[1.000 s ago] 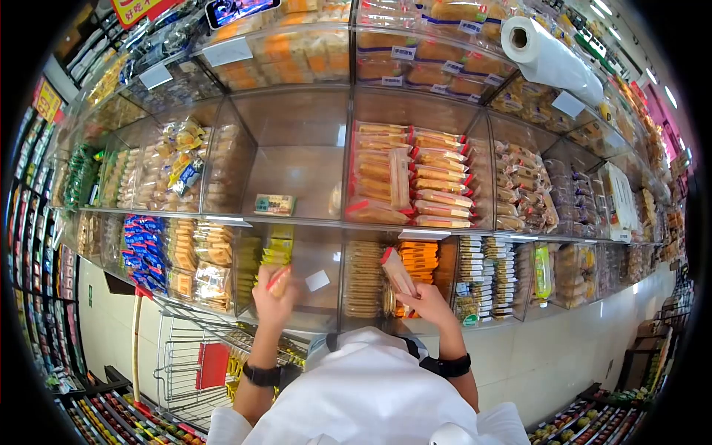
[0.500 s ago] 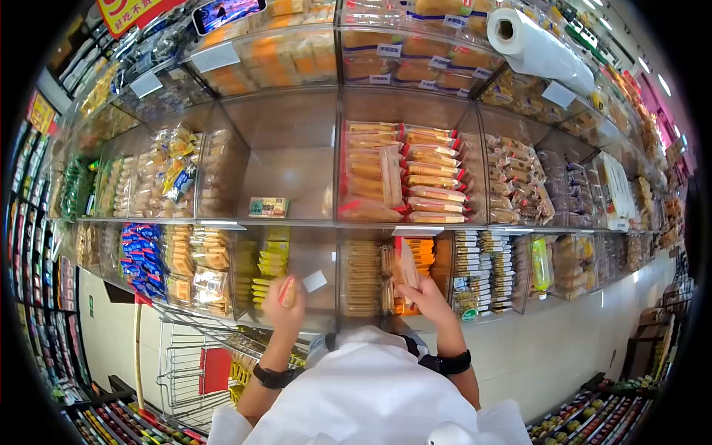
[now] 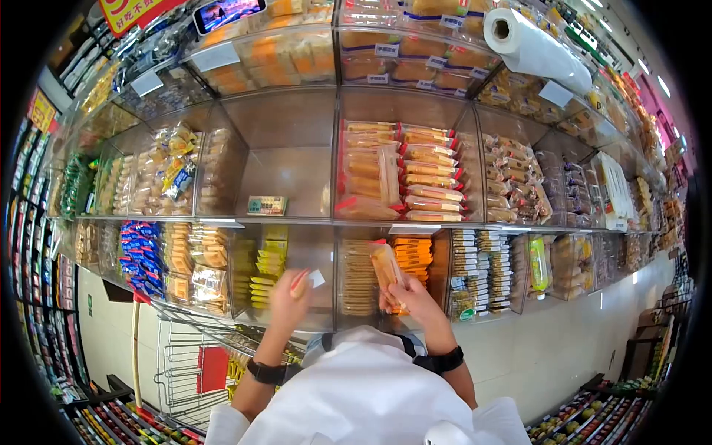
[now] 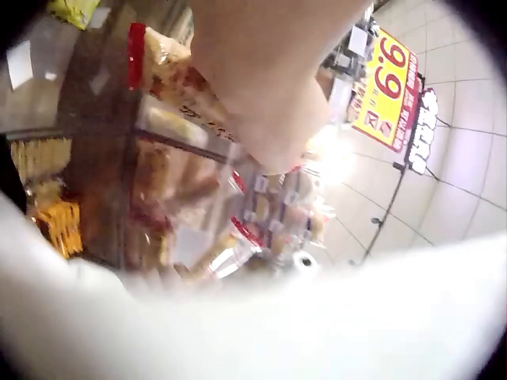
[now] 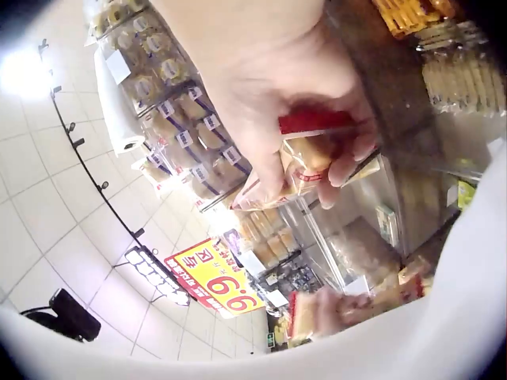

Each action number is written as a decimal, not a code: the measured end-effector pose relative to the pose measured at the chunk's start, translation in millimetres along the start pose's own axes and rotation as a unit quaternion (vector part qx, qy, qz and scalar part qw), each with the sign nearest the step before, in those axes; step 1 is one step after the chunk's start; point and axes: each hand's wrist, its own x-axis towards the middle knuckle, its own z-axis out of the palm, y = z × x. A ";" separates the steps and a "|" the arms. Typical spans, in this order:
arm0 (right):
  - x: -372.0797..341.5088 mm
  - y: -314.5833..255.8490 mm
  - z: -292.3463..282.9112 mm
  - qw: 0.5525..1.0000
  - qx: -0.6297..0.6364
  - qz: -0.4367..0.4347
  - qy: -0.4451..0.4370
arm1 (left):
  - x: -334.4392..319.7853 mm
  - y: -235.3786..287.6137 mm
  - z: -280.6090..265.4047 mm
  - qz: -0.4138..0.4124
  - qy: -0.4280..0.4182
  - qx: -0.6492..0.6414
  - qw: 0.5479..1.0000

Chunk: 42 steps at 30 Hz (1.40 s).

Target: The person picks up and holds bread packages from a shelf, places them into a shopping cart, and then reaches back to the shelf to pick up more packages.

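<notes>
My left hand (image 3: 285,302) grips a wrapped bread pack with a red end (image 3: 299,283), held over the lower bins left of centre. In the left wrist view this clear-wrapped pack (image 4: 170,70) sticks out past the hand. My right hand (image 3: 420,300) holds a long wrapped bread stick (image 3: 386,268), tilted with its far end to the left. The right wrist view shows thumb and fingers around the wrapper (image 5: 313,154), whose near end is red. Similar red-ended breads (image 3: 434,174) lie stacked in the bin behind.
Clear bin dividers and shelf edges run across the display. Orange packs (image 3: 412,256) and stacked biscuits (image 3: 359,278) fill the lower bins near the right hand, yellow-green packs (image 3: 271,259) near the left. A shopping cart (image 3: 178,371) stands at lower left; a bag roll (image 3: 534,52) lies upper right.
The left hand has shifted right with its pack. The bread stick in the right hand swung upright, then tipped back left, and now shows its brown side. The head view has shifted slightly.
</notes>
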 end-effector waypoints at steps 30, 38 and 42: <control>-2.5 5.3 -0.6 0.996 -0.001 0.018 0.091 | -15.1 -9.7 29.2 0.012 -0.207 0.010 0.978; -5.0 -4.8 2.7 0.994 0.040 0.032 0.094 | -12.1 -4.7 30.3 -0.023 -0.233 -0.007 0.972; -1.5 2.9 -3.1 0.992 0.091 0.005 0.083 | -10.7 -6.5 31.0 -0.086 -0.247 -0.036 0.965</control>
